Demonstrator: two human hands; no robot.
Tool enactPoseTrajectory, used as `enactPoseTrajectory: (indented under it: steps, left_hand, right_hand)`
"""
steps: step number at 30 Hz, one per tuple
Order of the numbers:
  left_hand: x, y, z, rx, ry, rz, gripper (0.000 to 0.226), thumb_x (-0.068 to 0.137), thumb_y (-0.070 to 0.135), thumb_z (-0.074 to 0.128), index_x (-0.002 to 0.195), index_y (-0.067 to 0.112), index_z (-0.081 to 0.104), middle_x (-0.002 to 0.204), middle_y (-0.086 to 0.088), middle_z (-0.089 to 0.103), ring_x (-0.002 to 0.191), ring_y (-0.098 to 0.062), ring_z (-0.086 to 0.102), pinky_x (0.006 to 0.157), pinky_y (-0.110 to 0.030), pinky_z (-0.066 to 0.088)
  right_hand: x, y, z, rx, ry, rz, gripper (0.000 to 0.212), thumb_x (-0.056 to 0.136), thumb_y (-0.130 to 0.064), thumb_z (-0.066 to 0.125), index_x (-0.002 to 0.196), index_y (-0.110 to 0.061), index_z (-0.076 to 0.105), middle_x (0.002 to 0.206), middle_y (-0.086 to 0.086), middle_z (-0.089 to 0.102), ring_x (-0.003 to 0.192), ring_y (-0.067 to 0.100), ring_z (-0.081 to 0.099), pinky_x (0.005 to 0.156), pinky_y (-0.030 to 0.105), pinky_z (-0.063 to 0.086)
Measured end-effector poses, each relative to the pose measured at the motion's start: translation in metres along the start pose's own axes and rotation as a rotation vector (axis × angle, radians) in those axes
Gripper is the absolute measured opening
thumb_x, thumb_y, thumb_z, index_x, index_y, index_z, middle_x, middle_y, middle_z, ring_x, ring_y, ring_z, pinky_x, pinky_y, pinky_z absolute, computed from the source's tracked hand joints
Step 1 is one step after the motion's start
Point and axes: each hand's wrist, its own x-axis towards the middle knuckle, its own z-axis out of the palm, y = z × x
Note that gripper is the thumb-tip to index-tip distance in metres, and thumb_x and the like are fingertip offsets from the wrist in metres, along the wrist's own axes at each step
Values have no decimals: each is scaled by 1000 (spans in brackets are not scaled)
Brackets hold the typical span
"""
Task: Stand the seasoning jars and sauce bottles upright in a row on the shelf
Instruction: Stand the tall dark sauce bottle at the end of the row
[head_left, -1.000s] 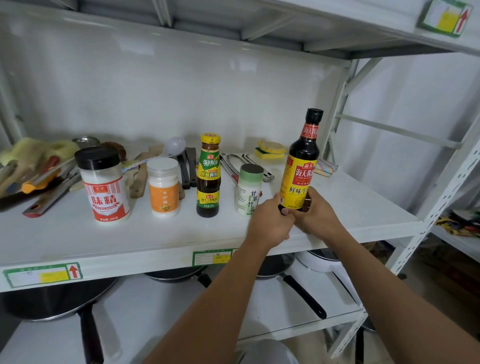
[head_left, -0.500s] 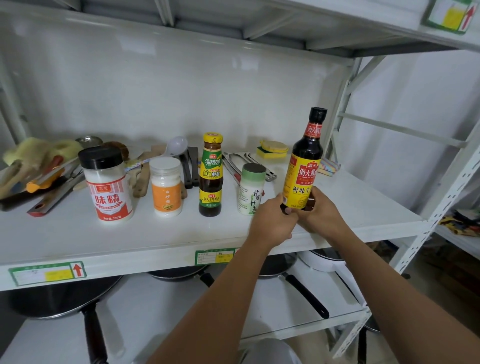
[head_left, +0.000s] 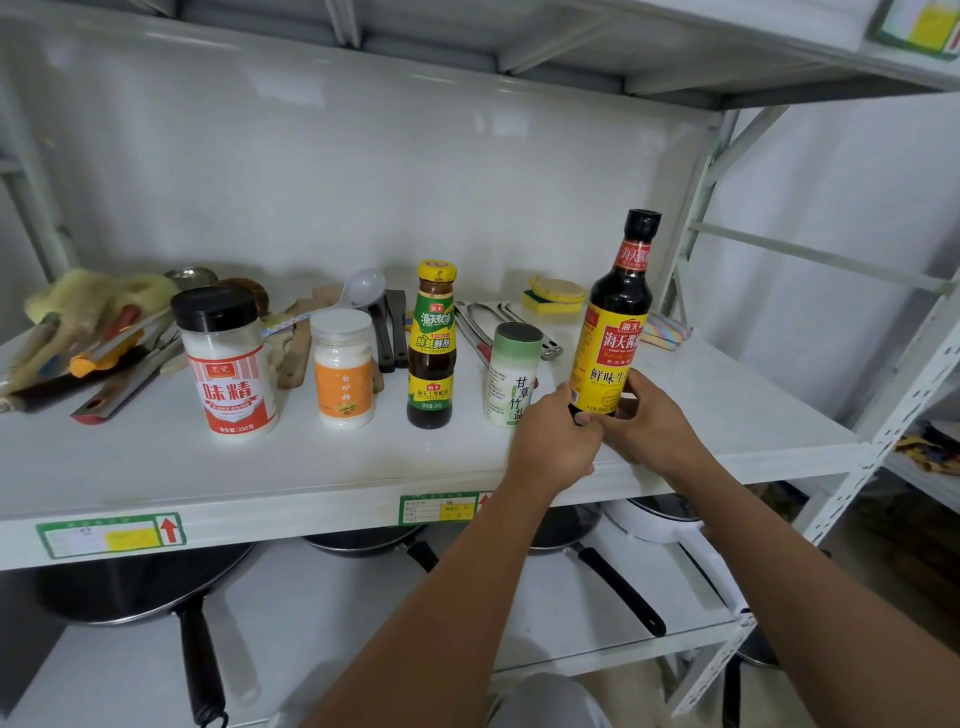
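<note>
Fingers (head_left: 641, 387) of both hands wrap base of soy sauce bottle (head_left: 615, 322); over last second bottle barely shifts, upright at 3 o'clock end of jar row on shelf (head_left: 311, 483), likely final settling

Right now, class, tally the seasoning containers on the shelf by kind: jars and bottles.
Jars: 3 (black-lidded jar, orange-label jar, green-lidded jar)
Bottles: 2 (yellow-capped bottle, tall soy sauce bottle)
Total: 5

left hand (head_left: 553, 441): bare, no glove | right hand (head_left: 652, 431): bare | forearms: no sleeves visible
</note>
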Motion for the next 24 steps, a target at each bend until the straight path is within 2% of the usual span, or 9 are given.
enactPoseTrajectory:
  steps: [5, 7, 11, 15, 19, 24]
  left_hand:
    - [-4, 4, 0, -12, 20, -4, 19, 102, 18, 52, 119, 17, 59, 84, 8, 58, 62, -24, 76, 50, -20, 50]
    - [-5, 5, 0, -28, 31, -8, 19, 101, 17, 52, 119, 17, 59, 85, 8, 57, 64, -26, 76, 53, -23, 53]
    - [-6, 6, 0, -25, 37, -1, 17, 101, 17, 52, 117, 17, 59, 81, 10, 56, 63, -25, 75, 51, -20, 52]
    - [-6, 6, 0, -20, 39, -3, 17, 101, 17, 52, 117, 17, 59, 82, 7, 58, 64, -26, 76, 57, -27, 58]
    - [-6, 7, -1, -21, 48, -3, 20, 102, 16, 51, 120, 17, 59, 81, 11, 56, 62, -25, 76, 55, -25, 55]
    - [-7, 8, -1, -22, 56, 2, 23, 101, 15, 51, 122, 18, 60, 90, 7, 58, 61, -24, 76, 62, -30, 60]
  right_hand:
    - [1, 2, -1, 14, -4, -4, 64, 84, -37, 86, 141, -32, 56, 124, -12, 67, 113, 14, 61, 85, 24, 46]
    - [2, 2, 0, 9, -5, -7, 64, 84, -37, 86, 141, -33, 56, 122, -14, 66, 111, 14, 61, 80, 20, 45]
    - [2, 2, 1, 3, 2, -17, 66, 84, -38, 85, 143, -31, 55, 124, -12, 66, 110, 13, 59, 78, 15, 43]
    - [2, 2, 2, 2, 14, -16, 67, 84, -39, 85, 143, -30, 55, 129, -9, 67, 112, 14, 60, 86, 25, 49]
    - [2, 3, 2, 0, 18, -26, 67, 85, -38, 85, 144, -28, 55, 131, -8, 67, 114, 14, 60, 78, 16, 45]
    - [2, 3, 3, -1, 20, -21, 67, 84, -38, 85, 143, -29, 56, 130, -7, 69, 112, 14, 61, 77, 15, 45]
